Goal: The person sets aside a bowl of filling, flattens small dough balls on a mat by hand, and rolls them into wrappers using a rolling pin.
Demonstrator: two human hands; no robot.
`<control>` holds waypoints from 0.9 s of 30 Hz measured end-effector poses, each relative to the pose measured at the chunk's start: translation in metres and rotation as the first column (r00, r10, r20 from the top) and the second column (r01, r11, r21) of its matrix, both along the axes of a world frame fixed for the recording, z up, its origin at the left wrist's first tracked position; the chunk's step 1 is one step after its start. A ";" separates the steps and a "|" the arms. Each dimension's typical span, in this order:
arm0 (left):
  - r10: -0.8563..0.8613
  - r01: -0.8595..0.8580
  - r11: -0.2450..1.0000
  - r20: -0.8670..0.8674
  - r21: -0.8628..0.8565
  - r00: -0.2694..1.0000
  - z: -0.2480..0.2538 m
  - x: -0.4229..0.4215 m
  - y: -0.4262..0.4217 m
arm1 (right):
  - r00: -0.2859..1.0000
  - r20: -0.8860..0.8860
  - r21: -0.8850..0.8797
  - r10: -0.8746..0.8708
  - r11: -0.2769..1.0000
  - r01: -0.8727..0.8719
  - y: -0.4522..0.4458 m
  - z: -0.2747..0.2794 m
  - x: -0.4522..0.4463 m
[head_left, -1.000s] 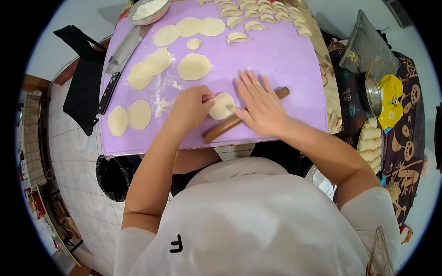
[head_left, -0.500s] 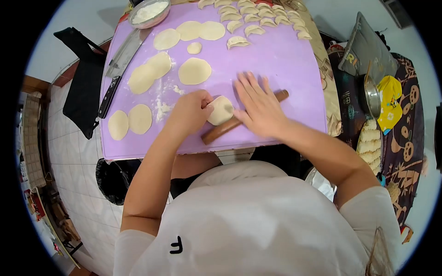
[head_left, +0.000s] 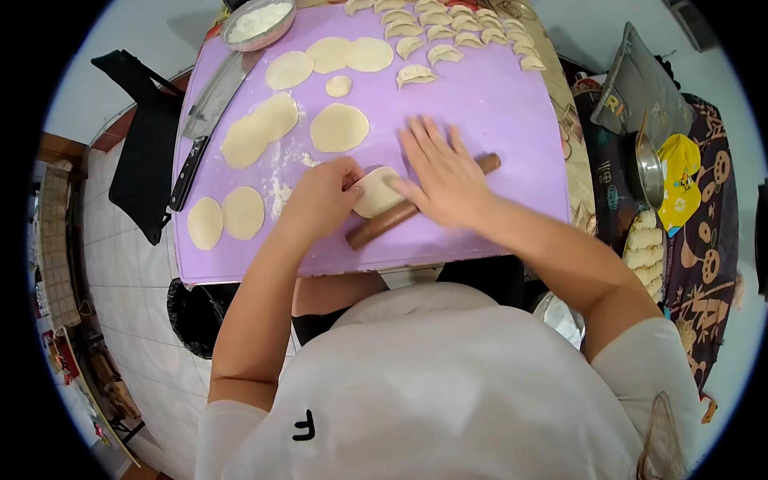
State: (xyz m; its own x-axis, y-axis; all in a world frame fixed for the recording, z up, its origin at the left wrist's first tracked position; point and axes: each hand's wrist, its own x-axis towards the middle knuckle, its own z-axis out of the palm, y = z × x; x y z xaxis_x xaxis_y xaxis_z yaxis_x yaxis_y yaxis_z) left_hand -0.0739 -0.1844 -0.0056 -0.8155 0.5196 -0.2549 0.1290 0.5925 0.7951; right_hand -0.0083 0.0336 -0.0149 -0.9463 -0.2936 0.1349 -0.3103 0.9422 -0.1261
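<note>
My left hand [head_left: 324, 192] pinches the left edge of a dumpling wrapper [head_left: 376, 194], a small round of dough lying on the purple mat [head_left: 496, 112]. My right hand [head_left: 446, 174] lies flat across a wooden rolling pin [head_left: 384, 227], its fingers spread and pointing away from me. The pin slants along the wrapper's near right edge; its middle is hidden under my palm. Beyond my hands is another rolled wrapper [head_left: 339, 128], with a small dough disc [head_left: 338, 86] behind it.
More wrappers [head_left: 243, 214] lie at the left and back. A cleaver [head_left: 214, 96] rests along the mat's left side, below a bowl of flour [head_left: 260, 24]. Several folded dumplings [head_left: 416, 75] stand at the back right. A pot [head_left: 645, 168] is off to the right.
My right hand and the rolling pin have shifted slightly left and toward me. My left hand keeps its pinch on the wrapper, which looks slightly wider.
</note>
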 end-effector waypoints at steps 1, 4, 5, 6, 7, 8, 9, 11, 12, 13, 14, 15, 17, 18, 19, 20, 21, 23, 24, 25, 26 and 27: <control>-0.021 0.018 0.999 -0.068 -0.045 0.997 0.005 -0.001 0.001 | 0.999 -0.032 0.001 -0.005 1.000 0.005 -0.004 -0.004 -0.026; -0.105 0.076 0.988 -0.230 -0.133 0.968 0.016 -0.004 0.009 | 0.966 -0.251 -0.005 -0.063 0.998 0.064 -0.009 -0.019 -0.084; -0.138 0.106 0.986 -0.272 -0.130 0.952 0.012 -0.006 0.012 | 0.974 -0.223 -0.031 -0.045 0.999 0.039 -0.007 -0.019 -0.081; -0.173 0.139 0.982 -0.309 -0.129 0.935 0.009 -0.008 0.014 | 0.981 -0.192 -0.060 -0.028 0.998 0.016 -0.006 -0.013 -0.066; -0.147 0.123 0.987 -0.272 -0.103 0.951 0.007 -0.009 0.013 | 0.988 -0.155 -0.089 -0.010 0.996 -0.003 -0.005 -0.008 -0.047; -0.121 0.106 0.991 -0.232 -0.076 0.965 0.005 -0.010 0.013 | 0.996 -0.082 -0.056 0.016 0.998 -0.021 -0.003 -0.003 -0.018; -0.096 0.089 0.995 -0.191 -0.049 0.977 0.003 -0.010 0.014 | 0.999 -0.009 -0.023 0.040 0.999 -0.040 0.002 0.003 0.017; -0.010 0.008 0.999 -0.037 -0.041 0.999 0.008 -0.008 0.010 | 0.997 0.048 0.006 0.054 0.998 -0.054 0.006 0.006 0.033; -0.009 0.010 0.998 0.013 -0.059 1.000 0.011 -0.006 0.007 | 0.998 0.034 0.000 0.048 0.999 -0.048 0.005 0.004 0.032; -0.008 0.013 0.997 0.060 -0.080 0.998 0.012 -0.004 0.006 | 0.999 0.019 -0.008 0.040 0.999 -0.040 0.004 0.000 0.028; -0.019 0.019 0.998 0.002 -0.068 1.000 0.013 -0.003 0.007 | 0.999 -0.035 0.013 0.028 1.000 -0.028 0.002 -0.008 0.006; -0.020 0.017 0.998 -0.059 -0.056 0.998 0.013 -0.003 0.007 | 0.996 -0.086 -0.026 0.013 1.000 -0.015 0.001 -0.015 -0.025; -0.040 0.031 0.997 -0.125 -0.073 0.991 0.013 0.000 0.006 | 0.983 -0.180 -0.108 -0.017 0.994 -0.003 -0.003 -0.022 -0.071; -0.063 0.050 0.994 -0.136 -0.096 0.989 0.014 -0.005 0.011 | 0.981 -0.193 -0.114 -0.016 0.993 -0.007 -0.004 -0.021 -0.073; -0.085 0.068 0.991 -0.145 -0.117 0.986 0.015 -0.009 0.015 | 0.979 -0.205 -0.117 -0.012 0.993 -0.012 -0.005 -0.019 -0.075; -0.100 0.082 0.989 -0.147 -0.127 0.984 0.016 -0.011 0.017 | 0.977 -0.213 -0.121 -0.008 0.993 -0.018 -0.005 -0.019 -0.076; -0.117 0.098 0.986 -0.143 -0.135 0.983 0.016 -0.012 0.018 | 0.989 -0.147 -0.070 0.015 0.997 -0.026 -0.003 -0.017 -0.058; -0.090 0.083 0.993 -0.073 -0.085 0.993 0.013 -0.012 0.015 | 0.999 -0.007 0.036 0.047 0.998 -0.047 0.006 -0.011 0.004; -0.050 0.049 0.998 -0.007 -0.029 0.999 0.011 -0.010 0.012 | 0.998 0.012 0.021 0.055 0.998 -0.055 0.006 -0.006 0.019; -0.014 0.013 1.000 0.062 0.024 0.998 0.009 -0.008 0.009 | 0.998 0.032 0.006 0.062 0.998 -0.063 0.007 0.002 0.031; -0.056 0.055 0.998 0.028 0.026 0.998 0.006 -0.007 0.005 | 0.997 0.051 -0.016 0.064 0.998 -0.064 0.007 0.006 0.038; -0.101 0.101 0.995 -0.011 0.026 0.995 0.001 -0.007 0.001 | 0.999 0.022 -0.013 0.036 0.999 -0.036 0.006 0.003 0.029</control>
State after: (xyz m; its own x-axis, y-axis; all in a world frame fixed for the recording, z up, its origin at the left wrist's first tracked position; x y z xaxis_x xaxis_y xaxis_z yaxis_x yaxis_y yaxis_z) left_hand -0.0809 -0.1831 -0.0048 -0.7609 0.6056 -0.2329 0.1944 0.5551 0.8087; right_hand 0.0211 0.0394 -0.0118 -0.9379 -0.3261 0.1180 -0.3411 0.9288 -0.1449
